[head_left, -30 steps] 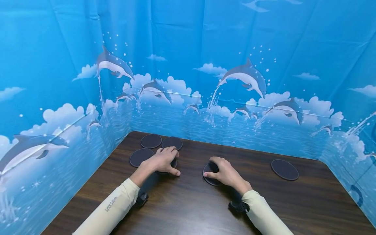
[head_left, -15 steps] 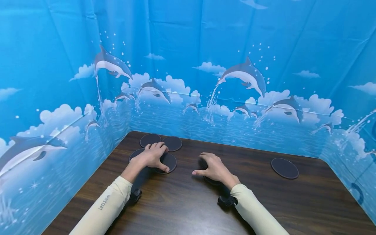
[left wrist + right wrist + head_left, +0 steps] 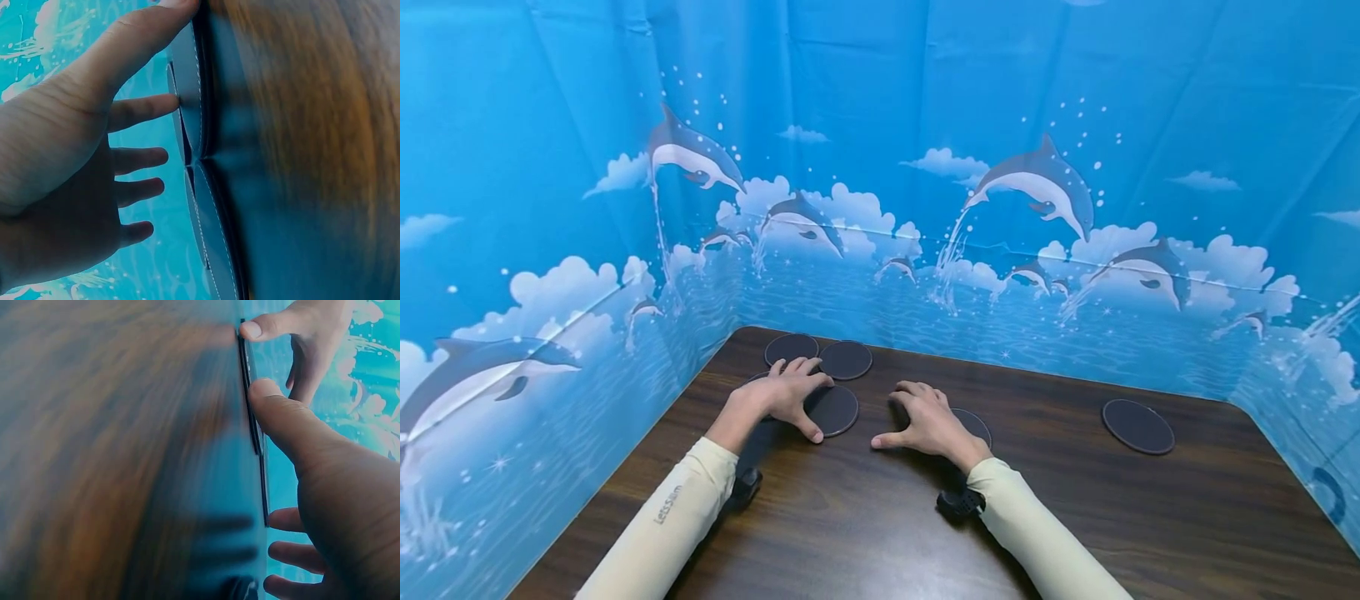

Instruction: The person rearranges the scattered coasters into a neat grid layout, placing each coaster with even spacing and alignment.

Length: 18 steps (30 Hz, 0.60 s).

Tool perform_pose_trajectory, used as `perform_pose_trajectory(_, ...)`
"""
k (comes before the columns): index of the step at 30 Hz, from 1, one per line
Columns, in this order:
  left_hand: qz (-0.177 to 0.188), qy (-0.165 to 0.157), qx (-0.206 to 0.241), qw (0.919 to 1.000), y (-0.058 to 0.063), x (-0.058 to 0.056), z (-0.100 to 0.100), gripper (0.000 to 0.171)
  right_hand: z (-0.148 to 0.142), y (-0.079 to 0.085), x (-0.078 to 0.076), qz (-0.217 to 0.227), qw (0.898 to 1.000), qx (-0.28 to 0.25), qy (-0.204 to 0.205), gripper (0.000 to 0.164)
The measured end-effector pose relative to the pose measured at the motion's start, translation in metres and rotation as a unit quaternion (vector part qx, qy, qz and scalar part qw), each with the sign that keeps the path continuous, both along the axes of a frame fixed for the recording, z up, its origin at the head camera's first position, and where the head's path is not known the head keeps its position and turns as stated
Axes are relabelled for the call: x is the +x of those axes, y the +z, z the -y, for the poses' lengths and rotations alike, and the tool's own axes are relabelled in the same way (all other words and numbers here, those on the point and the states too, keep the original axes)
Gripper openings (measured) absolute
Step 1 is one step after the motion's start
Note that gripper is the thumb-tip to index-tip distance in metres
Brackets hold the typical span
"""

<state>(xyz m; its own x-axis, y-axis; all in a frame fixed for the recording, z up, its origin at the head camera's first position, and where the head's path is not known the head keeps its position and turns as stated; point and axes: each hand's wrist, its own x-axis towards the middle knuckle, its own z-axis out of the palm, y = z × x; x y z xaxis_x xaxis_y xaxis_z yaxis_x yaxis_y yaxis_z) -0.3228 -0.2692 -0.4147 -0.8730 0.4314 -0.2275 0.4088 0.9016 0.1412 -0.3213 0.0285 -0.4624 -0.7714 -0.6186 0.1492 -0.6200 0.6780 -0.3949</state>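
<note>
Dark round coasters with stitched rims lie on the wooden table. My left hand [image 3: 782,396] is spread over a group of several at the left; its thumb is by the near edge of the front coaster [image 3: 837,410]. In the left wrist view the fingers of the left hand [image 3: 69,137] are apart, and thumb contact with the coaster [image 3: 184,69] is unclear. My right hand [image 3: 928,423] hovers right of that group, fingers loosely bent, holding nothing. It partly hides another coaster [image 3: 973,425]. The right wrist view shows the right hand [image 3: 337,481] with its thumb apart from the fingers.
A lone coaster [image 3: 1138,426] lies at the right of the table [image 3: 880,517]. Two coasters, one far left [image 3: 792,347] and one beside it [image 3: 846,360], are near the back edge. A blue dolphin-print cloth [image 3: 880,167] encloses the back and sides.
My left hand has shifted left off the front coaster, which shows more now. The right hand has moved left, uncovering the right side of the coaster under it. The head view has shifted slightly.
</note>
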Motion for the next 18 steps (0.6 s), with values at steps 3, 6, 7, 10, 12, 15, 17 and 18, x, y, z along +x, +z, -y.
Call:
perform_pose_trajectory(3, 0.005, 0.002, 0.000, 1.0000, 0.002, 0.001, 0.002, 0.096, 0.005, 0.000, -0.001, -0.004, 1.000, 0.000, 0.000, 0.093)
perform_pose_trajectory(6, 0.008, 0.017, -0.012, 0.9998, 0.008, 0.004, 0.001, 0.094, 0.008, 0.000, -0.001, -0.010, 1.000, 0.001, 0.000, 0.093)
perform_pose_trajectory(7, 0.011, 0.021, -0.016, 0.9996, 0.012, 0.007, -0.001, 0.094, 0.009, 0.000, -0.001, -0.011, 1.000, 0.002, -0.001, 0.093)
perform_pose_trajectory(10, 0.009, 0.025, -0.022, 0.9994, 0.012, 0.007, 0.000, 0.093, 0.012, 0.000, 0.000, -0.011, 1.000, 0.007, -0.001, 0.093)
perform_pose_trajectory(12, 0.010, 0.027, -0.022, 0.9993, 0.012, 0.007, 0.002, 0.092, 0.015, 0.000, 0.000, -0.006, 1.000, 0.007, 0.001, 0.093)
perform_pose_trajectory(15, 0.013, 0.031, -0.024, 0.9991, 0.012, 0.007, 0.004, 0.092, 0.020, 0.000, 0.001, -0.001, 1.000, 0.007, 0.004, 0.093)
perform_pose_trajectory(17, 0.017, 0.037, -0.027, 0.9988, 0.013, 0.006, 0.005, 0.093, 0.025, 0.001, 0.001, 0.000, 1.000, 0.007, 0.006, 0.093)
perform_pose_trajectory(18, 0.019, 0.040, -0.028, 0.9986, 0.013, 0.006, 0.006, 0.093, 0.027, 0.000, 0.001, -0.001, 1.000, 0.009, 0.006, 0.093)
